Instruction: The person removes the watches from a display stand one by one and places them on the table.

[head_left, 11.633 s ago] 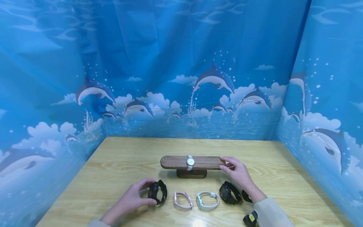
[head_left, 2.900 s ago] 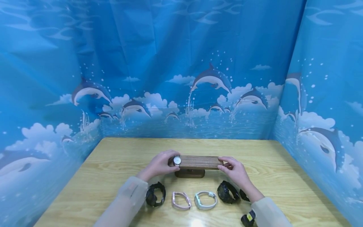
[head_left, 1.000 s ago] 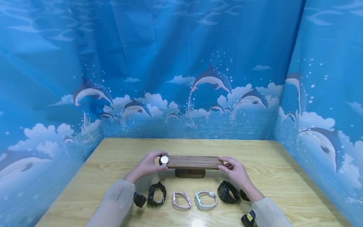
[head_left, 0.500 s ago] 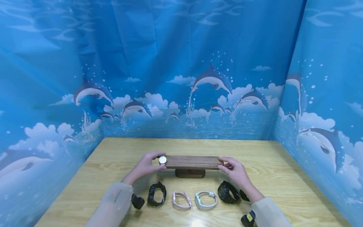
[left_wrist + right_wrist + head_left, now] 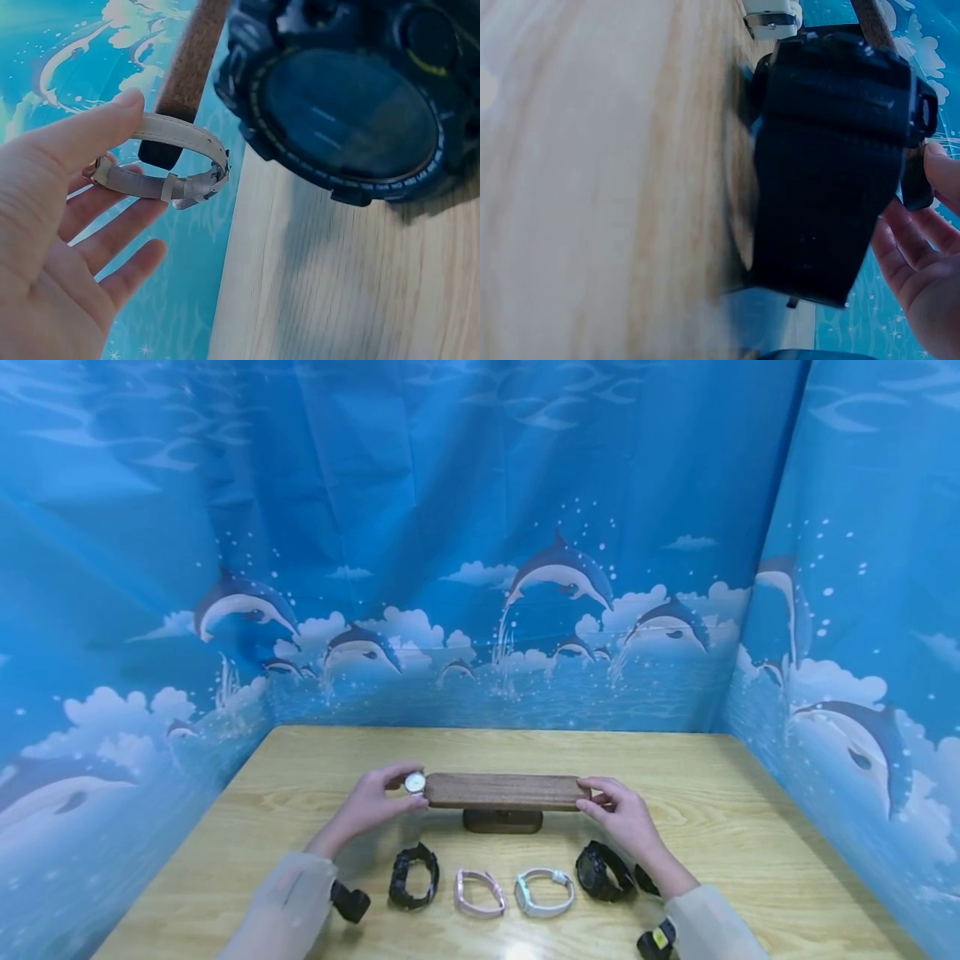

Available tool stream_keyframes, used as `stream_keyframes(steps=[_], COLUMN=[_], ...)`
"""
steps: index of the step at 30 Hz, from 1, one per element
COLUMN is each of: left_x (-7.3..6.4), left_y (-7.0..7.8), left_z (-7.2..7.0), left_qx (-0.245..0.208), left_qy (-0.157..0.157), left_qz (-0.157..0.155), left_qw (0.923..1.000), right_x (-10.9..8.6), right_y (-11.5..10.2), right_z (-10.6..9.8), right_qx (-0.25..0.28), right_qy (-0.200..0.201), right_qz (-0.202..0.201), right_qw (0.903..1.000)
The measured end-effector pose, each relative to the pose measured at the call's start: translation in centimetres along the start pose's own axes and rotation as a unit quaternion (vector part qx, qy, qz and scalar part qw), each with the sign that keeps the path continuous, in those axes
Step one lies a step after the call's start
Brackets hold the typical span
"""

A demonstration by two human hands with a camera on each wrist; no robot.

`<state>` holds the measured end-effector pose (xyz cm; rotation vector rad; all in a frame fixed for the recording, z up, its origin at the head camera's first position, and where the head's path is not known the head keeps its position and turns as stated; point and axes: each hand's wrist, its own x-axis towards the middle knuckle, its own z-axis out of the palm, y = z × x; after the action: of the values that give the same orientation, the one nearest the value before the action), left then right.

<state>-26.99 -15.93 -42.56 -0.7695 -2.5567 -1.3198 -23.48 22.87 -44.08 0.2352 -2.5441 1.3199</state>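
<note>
At the left end of a brown wooden watch stand (image 5: 502, 790), my left hand (image 5: 367, 803) pinches a wristwatch (image 5: 415, 783) with a round white dial. Its pale strap (image 5: 180, 132) forms a closed loop in the left wrist view, held between thumb and fingers, the other fingers spread. The loop overlaps the dark end of the bar there; in the head view the dial sits just beyond the bar's tip. My right hand (image 5: 624, 812) grips the bar's right end with thumb and fingers. In the right wrist view, a black watch (image 5: 832, 165) covers much of the stand.
In front of the stand, a row of watches lies on the wooden table (image 5: 330, 747): a black one (image 5: 414, 877), a pink one (image 5: 480, 893), a mint one (image 5: 543, 892) and a bulky black one (image 5: 602, 870). Another black item (image 5: 647, 880) is partly behind the right wrist. A dolphin-print curtain surrounds the table.
The white-dial watch has slid left along the bar, from near its middle to past its left tip, with my left hand, which earlier held a black watch. The right hand stays put.
</note>
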Motion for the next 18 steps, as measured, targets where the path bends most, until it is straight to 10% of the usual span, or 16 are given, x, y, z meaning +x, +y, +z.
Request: stream_keyframes(steps=[18], left_x=[-1.8], left_y=[0.7], left_z=[-0.8], left_qx=[-0.003], left_qy=[0.012], left_qz=[-0.031], left_qw=[0.9994], right_x=[0.0], right_y=[0.1], right_z=[0.0], right_qx=[0.004], right_qy=[0.002], right_qz=[0.0], right_qw=[1.0])
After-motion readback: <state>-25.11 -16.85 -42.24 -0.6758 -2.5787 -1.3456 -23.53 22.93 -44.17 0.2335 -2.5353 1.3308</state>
